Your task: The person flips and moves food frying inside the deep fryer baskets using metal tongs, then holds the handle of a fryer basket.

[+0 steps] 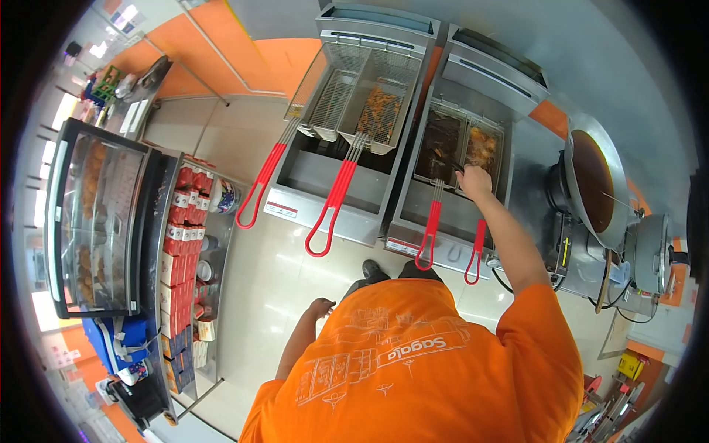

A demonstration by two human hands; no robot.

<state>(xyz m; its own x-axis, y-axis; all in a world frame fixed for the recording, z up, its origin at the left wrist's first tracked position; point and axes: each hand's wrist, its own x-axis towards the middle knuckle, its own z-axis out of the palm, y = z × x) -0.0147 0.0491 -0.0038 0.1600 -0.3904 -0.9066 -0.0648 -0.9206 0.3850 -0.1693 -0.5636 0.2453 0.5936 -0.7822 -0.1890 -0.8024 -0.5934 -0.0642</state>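
Note:
My right hand is closed around the dark handle of what looks like a pair of tongs, reaching over the right-hand fryer. Beneath the tool's tip sits a frying basket in dark oil. Beside it, a second basket holds golden fried pieces in the oil. Red handles of these baskets stick out towards me, just below my right hand. My left hand hangs low at my side, away from the fryers, its fingers loosely apart with nothing visible in them.
Raised wire baskets rest over the left fryer, one with small fried bits; their red handles jut out. A large wok of brown liquid stands at right. At left are a glass food warmer and stacked red boxes.

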